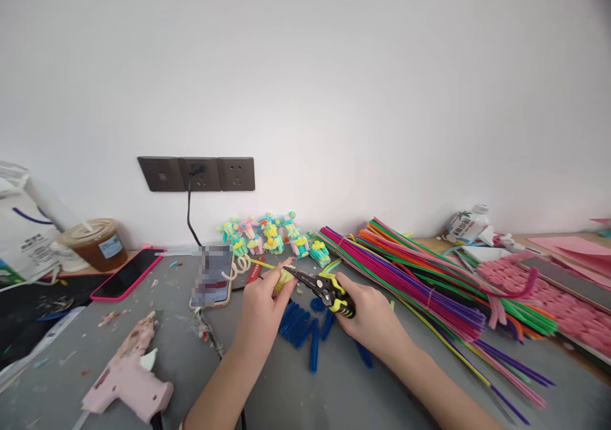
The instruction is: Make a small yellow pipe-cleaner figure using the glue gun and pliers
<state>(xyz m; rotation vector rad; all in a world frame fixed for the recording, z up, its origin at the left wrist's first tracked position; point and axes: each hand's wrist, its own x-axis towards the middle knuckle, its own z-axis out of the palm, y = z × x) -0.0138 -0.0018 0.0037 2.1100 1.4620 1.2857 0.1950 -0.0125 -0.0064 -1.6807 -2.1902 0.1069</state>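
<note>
at the lower centre of the frame, the left hand (262,306) pinches a pale yellow chenille-stem piece (285,280); the right hand (365,312) grips black-and-yellow wire pliers (329,292), tip at the piece. the step appears to be trimming or bending; next, steady the pinch and squeeze the handles.

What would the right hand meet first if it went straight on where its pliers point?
Probably the yellow piece in the left hand: the pliers in the right hand point that way. They may already touch; depth is unclear.
</note>
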